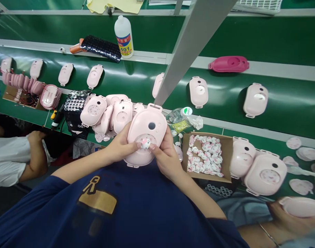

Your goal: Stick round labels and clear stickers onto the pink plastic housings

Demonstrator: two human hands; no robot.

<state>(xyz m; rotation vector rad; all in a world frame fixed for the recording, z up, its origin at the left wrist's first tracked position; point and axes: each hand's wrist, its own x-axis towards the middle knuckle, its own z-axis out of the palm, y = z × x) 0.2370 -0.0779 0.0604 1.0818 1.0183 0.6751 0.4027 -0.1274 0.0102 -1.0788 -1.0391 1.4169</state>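
Both my hands hold one pale pink plastic shell [147, 132] close to my chest. My left hand [121, 146] grips its left side, thumb pressed on a small white and pink cat-shaped piece [145, 143] in the shell's round recess. My right hand [165, 155] grips the right side, its thumb on the same piece. A heap of the same pink shells [108, 113] lies just beyond my left hand. An open cardboard box [226, 151] holding several small cat pieces sits right of my right hand.
Pink shells [199, 91] ride spaced out on the green conveyor belt [289, 103]. A white glue bottle [124, 36] and a dark pink shell [229, 64] stand on the rail behind. Two finished shells [263, 172] lie at right. Another person's arm [34, 155] is at left, another's hand [284, 213] at lower right.
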